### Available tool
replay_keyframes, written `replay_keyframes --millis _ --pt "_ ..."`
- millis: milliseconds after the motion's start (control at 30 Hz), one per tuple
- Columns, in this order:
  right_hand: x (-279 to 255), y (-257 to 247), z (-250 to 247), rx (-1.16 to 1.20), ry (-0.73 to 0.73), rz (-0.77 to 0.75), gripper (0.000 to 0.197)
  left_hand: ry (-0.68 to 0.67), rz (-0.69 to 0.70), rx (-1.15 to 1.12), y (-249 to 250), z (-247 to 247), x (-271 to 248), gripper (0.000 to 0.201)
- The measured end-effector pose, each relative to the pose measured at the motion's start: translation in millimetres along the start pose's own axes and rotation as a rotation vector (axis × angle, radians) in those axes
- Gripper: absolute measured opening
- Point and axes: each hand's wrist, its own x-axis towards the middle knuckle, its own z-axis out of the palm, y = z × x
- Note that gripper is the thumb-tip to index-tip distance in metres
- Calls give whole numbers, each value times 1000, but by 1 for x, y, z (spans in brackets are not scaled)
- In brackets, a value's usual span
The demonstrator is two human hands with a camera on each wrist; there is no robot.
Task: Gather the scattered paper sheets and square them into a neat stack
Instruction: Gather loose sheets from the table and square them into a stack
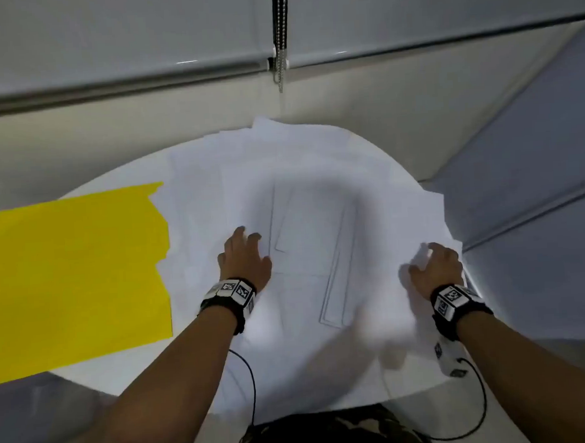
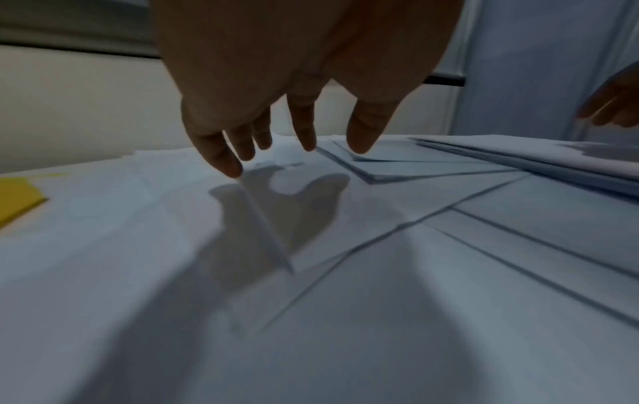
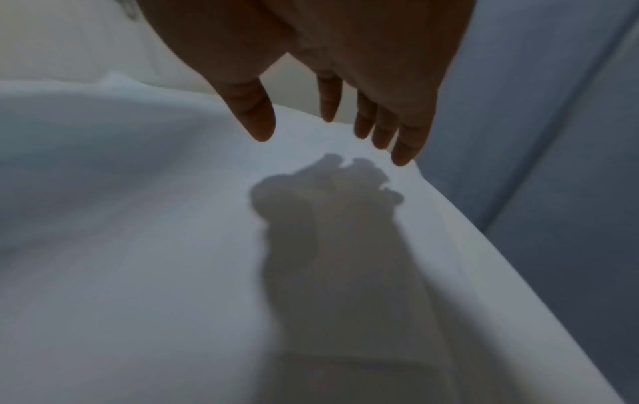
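Note:
Several white paper sheets (image 1: 309, 186) lie scattered and overlapping across a round white table (image 1: 117, 179). A yellow sheet (image 1: 71, 269) covers the table's left side. My left hand (image 1: 248, 244) hovers at the pile's left-centre with fingers spread and straight; in the left wrist view the left hand (image 2: 294, 136) has its little finger touching a sheet's edge (image 2: 263, 218). My right hand (image 1: 430, 260) is at the table's right edge, beside a raised bit of paper. In the right wrist view the right hand (image 3: 328, 131) hangs just above the sheets (image 3: 138, 218), holding nothing.
A bead chain (image 1: 279, 33) hangs against the pale wall behind the table. Grey-blue panels (image 1: 538, 172) stand close on the right, past the table edge (image 3: 484, 273). The yellow sheet's corner (image 2: 17, 196) shows at far left. Thin cables trail from both wrists.

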Motion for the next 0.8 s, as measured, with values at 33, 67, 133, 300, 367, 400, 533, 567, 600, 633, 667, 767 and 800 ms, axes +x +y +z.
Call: replay_keyframes --millis 33,67,133,300,367,400,533,567,600,633,667,767,800 --pt "0 8 -1 9 13 94 77 -9 27 27 4 5 5 61" --pt "2 13 -2 6 16 176 84 -22 34 57 8 9 9 66" --pt "3 30 5 -12 -44 269 95 -85 51 129 19 20 15 77" --pt "0 22 39 -94 -165 209 108 -151 21 204 41 46 13 92" --pt "-4 4 49 -93 -190 183 105 -154 18 215 51 51 7 89" --pt "-5 -6 51 -86 -198 173 104 -153 25 218 55 53 4 88" --pt "0 -19 49 57 -126 106 92 -85 15 162 70 55 -1 77" --pt "3 -18 46 102 -91 94 90 -59 9 138 73 55 -1 75" --pt "6 -17 43 125 -64 89 90 -54 -8 108 78 55 -1 72" --pt "7 -15 41 128 -50 92 89 -49 -28 77 83 57 -2 70" --pt "8 -15 39 122 -54 96 88 -42 -50 44 90 58 -4 68" --pt "5 -22 39 119 -96 53 85 -64 -174 -93 115 64 -10 64" --pt "5 -23 38 138 -104 21 83 -83 -224 -154 123 66 -12 65"
